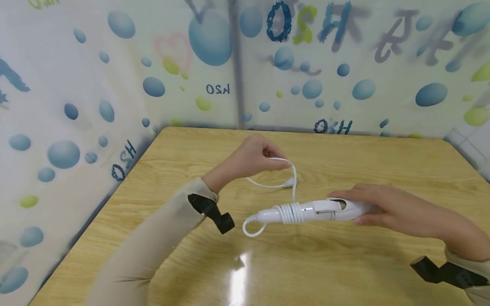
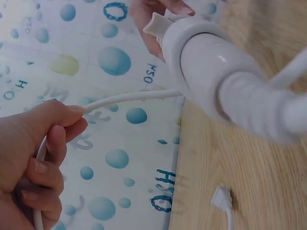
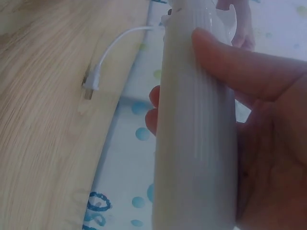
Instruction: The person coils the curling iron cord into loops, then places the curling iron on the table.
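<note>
A white corded hair styler (image 1: 323, 210) lies sideways in front of me, above the wooden table. My right hand (image 1: 402, 208) grips its thick end, with the thumb along the ribbed body (image 3: 196, 134) in the right wrist view. Several turns of white cord (image 1: 291, 213) are wound around its narrower end, and a small loop sticks out past the tip. From the winding the cord rises to my left hand (image 1: 250, 159), which pinches it between thumb and fingers. The rest of the cord passes through the curled fingers (image 2: 45, 175) and ends in a white plug (image 1: 289, 182).
The wooden table (image 1: 375, 161) stretches to a wall (image 1: 340, 102) printed with blue and green bubbles. Another printed wall (image 1: 84, 106) borders the left side. Light glares on the tabletop near me. Each wrist carries a black strapped camera (image 1: 210, 211).
</note>
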Available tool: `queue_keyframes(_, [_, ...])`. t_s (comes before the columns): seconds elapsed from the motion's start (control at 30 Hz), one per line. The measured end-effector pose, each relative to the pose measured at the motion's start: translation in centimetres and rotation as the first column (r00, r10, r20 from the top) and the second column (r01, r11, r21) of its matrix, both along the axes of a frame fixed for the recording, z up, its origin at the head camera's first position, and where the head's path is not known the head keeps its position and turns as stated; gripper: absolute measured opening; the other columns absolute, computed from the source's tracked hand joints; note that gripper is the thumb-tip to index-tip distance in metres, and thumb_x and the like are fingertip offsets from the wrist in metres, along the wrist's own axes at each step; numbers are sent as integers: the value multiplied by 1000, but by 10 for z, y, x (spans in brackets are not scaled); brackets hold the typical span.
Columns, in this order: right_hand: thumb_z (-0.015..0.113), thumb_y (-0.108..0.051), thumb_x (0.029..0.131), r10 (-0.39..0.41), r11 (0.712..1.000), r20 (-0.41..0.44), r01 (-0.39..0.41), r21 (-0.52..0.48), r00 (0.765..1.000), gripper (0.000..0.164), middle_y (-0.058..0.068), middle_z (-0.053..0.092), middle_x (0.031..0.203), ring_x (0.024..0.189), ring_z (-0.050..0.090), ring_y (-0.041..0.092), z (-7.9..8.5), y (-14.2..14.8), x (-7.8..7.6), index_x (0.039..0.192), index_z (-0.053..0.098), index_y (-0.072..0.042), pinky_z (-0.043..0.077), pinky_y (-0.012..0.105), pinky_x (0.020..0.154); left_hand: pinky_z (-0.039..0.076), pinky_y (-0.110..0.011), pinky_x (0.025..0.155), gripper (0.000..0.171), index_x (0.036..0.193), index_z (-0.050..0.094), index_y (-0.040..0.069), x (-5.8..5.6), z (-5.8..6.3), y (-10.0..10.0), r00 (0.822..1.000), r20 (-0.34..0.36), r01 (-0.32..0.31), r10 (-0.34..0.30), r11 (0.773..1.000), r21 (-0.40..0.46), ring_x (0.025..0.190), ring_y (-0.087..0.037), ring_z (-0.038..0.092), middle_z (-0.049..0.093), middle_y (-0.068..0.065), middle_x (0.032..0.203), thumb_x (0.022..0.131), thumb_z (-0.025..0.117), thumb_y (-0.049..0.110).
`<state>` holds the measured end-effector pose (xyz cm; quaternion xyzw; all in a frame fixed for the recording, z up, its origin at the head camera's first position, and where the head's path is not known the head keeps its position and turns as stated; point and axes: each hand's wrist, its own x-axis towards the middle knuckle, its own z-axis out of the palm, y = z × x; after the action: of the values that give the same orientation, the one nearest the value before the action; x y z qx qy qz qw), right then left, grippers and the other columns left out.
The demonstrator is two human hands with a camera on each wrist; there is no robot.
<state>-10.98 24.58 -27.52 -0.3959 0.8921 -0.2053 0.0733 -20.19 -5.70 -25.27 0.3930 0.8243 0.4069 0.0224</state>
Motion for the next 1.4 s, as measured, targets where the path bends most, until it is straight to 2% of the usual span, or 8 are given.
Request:
queue_keyframes(0.17, [60,-26,89,66,998,-53,-65,13,996,52,-12,53,104,80,47,1,2,-7,-3,138,42,-23,41,24,63,26,-22,49,9,82,75,11,9,9,8,1000,18,24,-24,1000,16,49,-8,29,59,4,60,82,70,18])
queue_keyframes(0.27, [62,-25,88,56,997,-74,-51,61,996,53,-14,52,99,76,46,1,4,-11,-5,137,43,-23,40,24,62,27,-22,48,8,79,74,11,15,12,10,999,38,28,-29,999,21,48,-8,30,60,4,60,82,71,17])
queue_keyframes(0.43, [67,-23,84,-44,985,-84,58,164,995,55,-10,55,97,73,47,2,6,-13,-8,135,46,-22,41,25,60,28,-22,46,8,77,74,11,25,16,9,999,39,26,-26,1000,-1,47,-7,34,60,4,59,82,71,17])
queue_keyframes(0.7, [66,-21,86,-199,958,-124,220,183,972,55,-2,55,90,64,45,7,6,-8,-14,136,45,-18,38,26,54,32,-21,45,10,80,74,9,48,18,6,998,67,-19,21,999,-28,49,-8,41,64,6,66,83,70,18])
queue_keyframes(0.9, [63,-23,88,-239,949,-195,272,162,951,54,2,55,91,65,47,8,5,-2,-17,137,41,-17,37,28,53,30,-20,42,15,92,73,3,62,12,10,997,73,26,-27,1000,17,46,-7,37,61,1,69,89,62,12])
queue_keyframes(1.1, [60,-24,90,-289,944,-244,318,88,926,54,9,58,98,74,53,16,8,3,-19,138,39,-12,41,33,57,36,-22,42,27,118,61,1,76,1,12,980,165,98,-112,991,88,47,-7,41,61,-5,82,95,50,9])
queue_keyframes(1.27, [59,-23,91,-330,940,-270,342,-3,905,55,14,56,107,82,53,24,12,8,-19,139,37,-9,43,40,61,40,-25,42,35,132,48,2,77,-11,10,954,245,150,-175,982,116,43,-13,41,56,-8,77,98,42,8])
queue_keyframes(1.4, [61,-20,90,-356,934,-284,352,-69,890,57,14,56,109,82,52,26,16,11,-16,140,36,-10,41,40,61,41,-25,45,38,136,42,2,73,-23,9,942,252,188,-221,971,148,49,-13,48,55,-8,77,98,40,3])
